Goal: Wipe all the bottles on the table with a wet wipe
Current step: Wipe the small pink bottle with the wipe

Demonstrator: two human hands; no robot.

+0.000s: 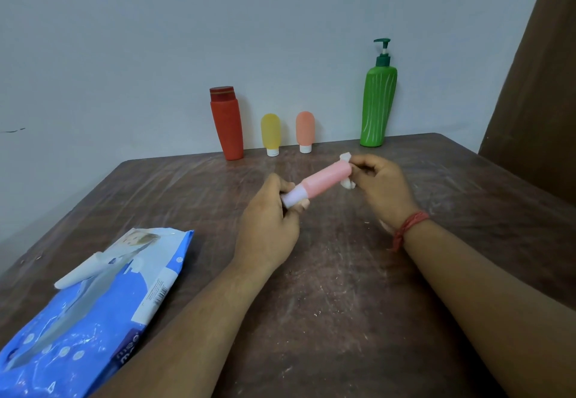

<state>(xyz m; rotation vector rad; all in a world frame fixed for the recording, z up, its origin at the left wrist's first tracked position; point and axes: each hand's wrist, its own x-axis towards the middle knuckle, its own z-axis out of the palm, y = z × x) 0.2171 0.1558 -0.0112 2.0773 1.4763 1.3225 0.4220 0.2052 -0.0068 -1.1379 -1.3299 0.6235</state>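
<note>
A small pink bottle (324, 181) with a pale lilac cap is held slanted above the middle of the table. My left hand (268, 226) grips its cap end. My right hand (378, 187) holds a crumpled white wet wipe (346, 169) wrapped round the bottle's far end. At the back edge stand a red bottle (227, 124), a small yellow tube (270, 134), a small orange tube (305, 131) and a tall green pump bottle (377, 101).
A blue pack of wet wipes (93, 304) lies at the front left with its flap lifted. The brown table (343, 288) is scuffed. A wall runs behind the bottles, and a brown panel (536, 101) stands at the right.
</note>
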